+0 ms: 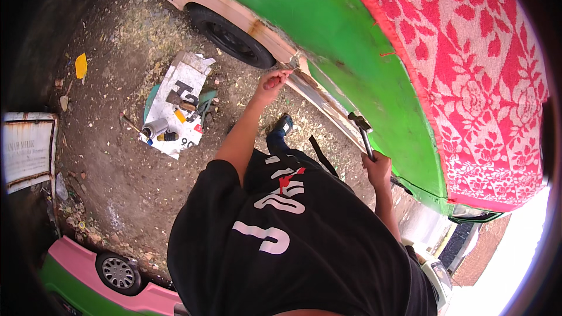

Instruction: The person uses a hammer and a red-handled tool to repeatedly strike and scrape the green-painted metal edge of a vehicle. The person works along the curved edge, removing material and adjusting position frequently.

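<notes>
My left hand (267, 89) is closed in a fist close to the lower side of a green and pale pink car (281, 9), just past its black wheel (229, 36). A small reddish-brown end shows at the fist, and something thin seems to reach toward the worn body edge; its kind cannot be made out. In my right hand (378, 169) is a hammer (365, 137), gripped by its dark handle. The hammer's metal head is up, close to the green panel. Bare and rust-stained patches mark the panel between my hands.
A red and white floral cloth (462, 82) covers the car's upper part. On the dirt ground lies a printed white sheet (170, 90) with a can (156, 128) and small tools. A pink and green car (88, 266) stands behind left, near a rusty-framed sign (26, 152).
</notes>
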Tool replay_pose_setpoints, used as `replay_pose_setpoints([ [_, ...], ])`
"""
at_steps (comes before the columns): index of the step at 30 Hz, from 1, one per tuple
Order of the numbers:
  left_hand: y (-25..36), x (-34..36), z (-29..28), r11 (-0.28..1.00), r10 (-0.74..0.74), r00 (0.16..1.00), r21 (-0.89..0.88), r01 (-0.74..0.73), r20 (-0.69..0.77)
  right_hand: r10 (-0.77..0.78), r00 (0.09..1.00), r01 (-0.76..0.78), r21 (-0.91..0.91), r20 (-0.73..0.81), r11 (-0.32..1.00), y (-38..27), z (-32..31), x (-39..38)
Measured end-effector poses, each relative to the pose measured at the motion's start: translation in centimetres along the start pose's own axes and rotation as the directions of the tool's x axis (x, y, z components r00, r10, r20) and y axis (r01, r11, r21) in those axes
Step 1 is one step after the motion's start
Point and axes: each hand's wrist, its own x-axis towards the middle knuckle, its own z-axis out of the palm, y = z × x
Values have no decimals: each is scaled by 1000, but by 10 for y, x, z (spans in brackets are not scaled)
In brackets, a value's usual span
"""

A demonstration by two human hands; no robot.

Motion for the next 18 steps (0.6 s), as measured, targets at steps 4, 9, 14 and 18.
replay_pose_setpoints([
  [4,8,13,-10,1000,-16,998,-16,17,57,120,982,-129,61,145,990,-24,1,8],
  [9,12,21,-3,1000,5,1000,-3,-5,18,-87,987,63,170,138,983,-51,19,12],
  [14,19,20,14,990,-42,996,132,52,-80,-389,907,372,125,162,920,-91,37,29],
  [18,8,16,27,997,-64,994,31,67,-89,-500,849,479,151,170,865,-122,47,28],
])
